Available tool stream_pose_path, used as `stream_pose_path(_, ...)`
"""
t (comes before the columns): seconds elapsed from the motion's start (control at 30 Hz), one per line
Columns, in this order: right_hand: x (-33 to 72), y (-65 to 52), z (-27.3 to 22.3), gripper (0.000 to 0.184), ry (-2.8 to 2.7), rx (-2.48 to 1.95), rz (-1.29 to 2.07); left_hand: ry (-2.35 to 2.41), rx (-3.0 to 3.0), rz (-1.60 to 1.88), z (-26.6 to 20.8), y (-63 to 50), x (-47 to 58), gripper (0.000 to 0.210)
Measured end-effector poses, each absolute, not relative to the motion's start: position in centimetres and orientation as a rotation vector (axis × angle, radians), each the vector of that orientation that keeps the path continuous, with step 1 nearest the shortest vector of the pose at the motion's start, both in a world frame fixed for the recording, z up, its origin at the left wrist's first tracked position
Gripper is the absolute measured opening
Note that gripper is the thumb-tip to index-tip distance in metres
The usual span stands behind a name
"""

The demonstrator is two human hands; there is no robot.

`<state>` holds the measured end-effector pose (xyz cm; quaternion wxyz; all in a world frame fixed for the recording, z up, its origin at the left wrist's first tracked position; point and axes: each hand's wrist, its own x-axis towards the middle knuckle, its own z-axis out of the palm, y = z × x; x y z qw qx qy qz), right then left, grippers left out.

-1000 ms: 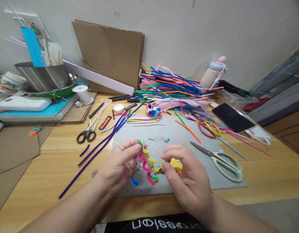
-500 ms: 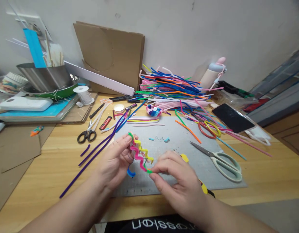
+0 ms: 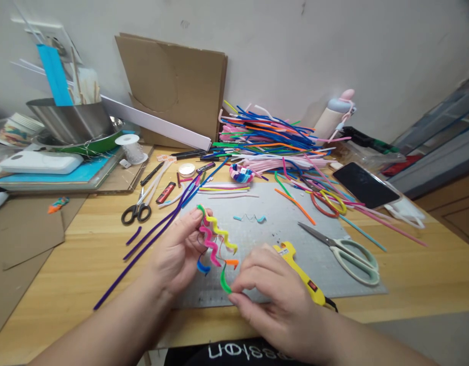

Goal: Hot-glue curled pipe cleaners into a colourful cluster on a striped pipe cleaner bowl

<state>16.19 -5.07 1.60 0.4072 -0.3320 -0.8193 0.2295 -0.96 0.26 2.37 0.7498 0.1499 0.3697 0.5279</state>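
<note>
Between thumb and fingers, my left hand (image 3: 181, 241) pinches the green top end of a bunch of wavy pipe cleaners (image 3: 210, 245) in pink and yellow. Thin wires with short blue and orange fuzzy ends dangle from the same bunch. My right hand (image 3: 270, 284) is closed on the lower tip of a curved green pipe cleaner piece (image 3: 225, 282), which a thin wire seems to join to the bunch. Beyond both hands, a light blue wavy wire piece (image 3: 250, 219) lies on the grey cutting mat (image 3: 280, 208). A yellow glue gun (image 3: 305, 274) rests beside my right hand, partly hidden by it.
Green-handled scissors (image 3: 352, 259) lie open at the right, and black-handled scissors (image 3: 136, 213) at the left. A large heap of pipe cleaners (image 3: 272, 137) is piled near the wall. Purple pipe cleaners (image 3: 143, 236) stretch along the left. A phone (image 3: 366, 185) sits far right.
My right hand has moved down, drawing the green piece's end away from the pink strand. The bunch has shifted slightly left, and more of the glue gun and the orange end now show.
</note>
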Motion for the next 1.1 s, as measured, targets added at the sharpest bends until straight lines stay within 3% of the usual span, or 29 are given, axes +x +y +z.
stream_pose_path(0.2, 16.5, -5.1, 1.5, 0.003, -2.082, -0.851, 0.573, 0.817, 0.377, 1.165, 2.4, 0.1, -0.8, 0.027)
stream_pose_path(0.33, 18.0, -4.8, 2.6, 0.01, -2.065, -0.834, 0.492, 0.788, 0.466, 1.127, 2.4, 0.0, -0.9, 0.029)
stream_pose_path(0.47, 20.2, -1.7, 3.5, 0.01, -1.949, -1.097, 0.351, 0.755, 0.489, 1.081, 2.5, -0.2, -0.9, 0.025)
stream_pose_path(0.6, 20.9, 3.4, 2.2, 0.009, -2.357, -1.41, 0.327, 0.789, 0.528, 0.97, 2.3, -0.4, -0.7, 0.026)
stream_pose_path(0.87, 19.7, 7.6, -1.8, 0.012, -2.634, -1.32, 0.271, 0.766, 0.531, 0.871, 1.9, -0.5, -0.5, 0.026)
stream_pose_path(1.03, 20.5, 6.5, 2.5, 0.01, -2.494, -1.24, 0.274, 0.727, 0.547, 0.864, 2.0, -0.7, -0.7, 0.026)
stream_pose_path(1.1, 20.5, 4.5, 5.2, 0.007, -2.168, -1.106, 0.345, 0.687, 0.554, 0.853, 2.0, -0.8, -0.8, 0.026)
